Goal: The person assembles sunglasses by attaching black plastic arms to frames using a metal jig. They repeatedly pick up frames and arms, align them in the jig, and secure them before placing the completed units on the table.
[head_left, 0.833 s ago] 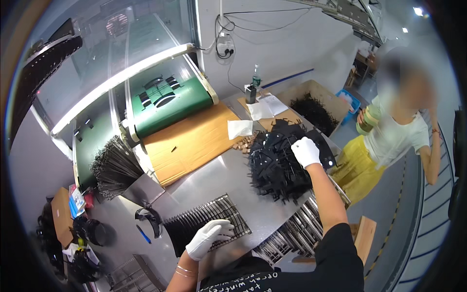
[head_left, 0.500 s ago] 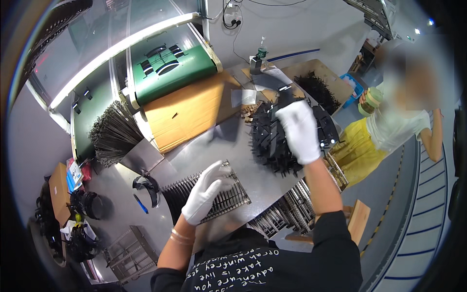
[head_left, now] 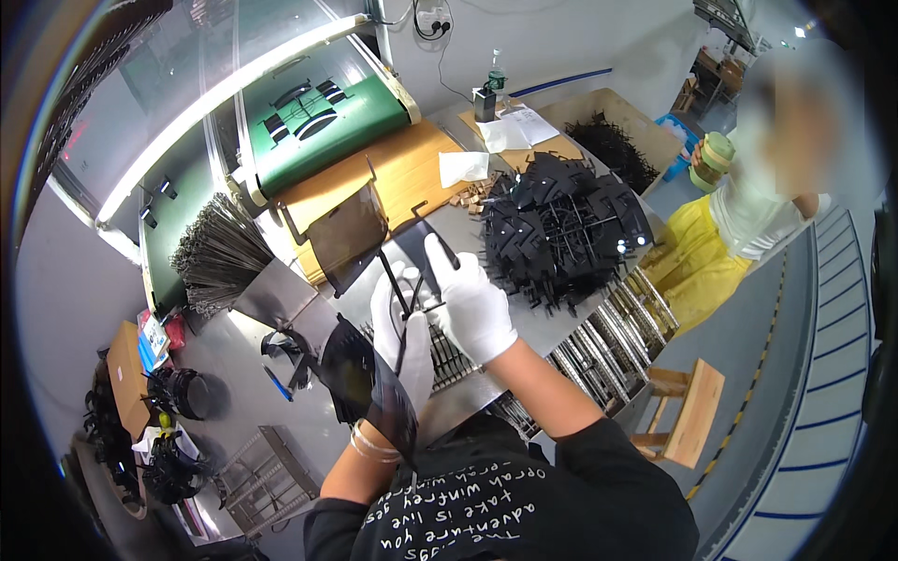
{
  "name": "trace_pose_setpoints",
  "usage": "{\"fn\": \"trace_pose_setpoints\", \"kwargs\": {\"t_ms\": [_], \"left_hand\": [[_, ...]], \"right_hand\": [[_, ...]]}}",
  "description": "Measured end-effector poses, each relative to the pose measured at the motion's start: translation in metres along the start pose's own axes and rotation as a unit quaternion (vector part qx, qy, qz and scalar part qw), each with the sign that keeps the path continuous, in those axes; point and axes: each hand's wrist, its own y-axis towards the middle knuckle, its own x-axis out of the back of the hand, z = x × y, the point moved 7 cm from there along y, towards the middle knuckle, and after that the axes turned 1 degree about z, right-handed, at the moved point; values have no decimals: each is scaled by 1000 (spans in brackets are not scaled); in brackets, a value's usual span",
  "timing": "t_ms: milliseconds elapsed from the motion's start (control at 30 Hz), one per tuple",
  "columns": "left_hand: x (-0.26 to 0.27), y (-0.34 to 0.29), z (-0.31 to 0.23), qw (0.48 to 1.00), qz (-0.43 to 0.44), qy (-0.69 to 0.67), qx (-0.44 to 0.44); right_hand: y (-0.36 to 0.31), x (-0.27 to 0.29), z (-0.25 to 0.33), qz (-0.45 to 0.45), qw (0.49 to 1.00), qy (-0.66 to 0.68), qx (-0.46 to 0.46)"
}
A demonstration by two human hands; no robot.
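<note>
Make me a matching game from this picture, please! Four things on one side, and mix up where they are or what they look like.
Things:
1. left hand and right hand
2. dark panelled frame
3. lit conveyor belt
4. wooden stool

Clues:
A. green
B. on the floor
C. gloved in white
D. being held

Right pairs: 1-C, 2-D, 3-A, 4-B.
</note>
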Motion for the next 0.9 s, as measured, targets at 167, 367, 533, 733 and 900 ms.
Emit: {"fn": "trace_pose_setpoints", "kwargs": {"t_ms": [167,367,533,733,900], "left_hand": [[14,-1,0,990,2,-56,128],[27,-5,-34,944,182,-120,249],[114,-45,-59,974,53,6,222],[138,-59,-42,981,-103,-70,150],[140,-47,-42,991,-60,-50,109]], "right_hand": [[-2,-20,-7,34,987,106,113],[-51,-56,-18,385,568,726,-36],[-32,-79,-118,246,675,666,-201],[-30,-158,-137,256,705,632,-196],[-20,-165,-112,189,938,287,-37]]}}
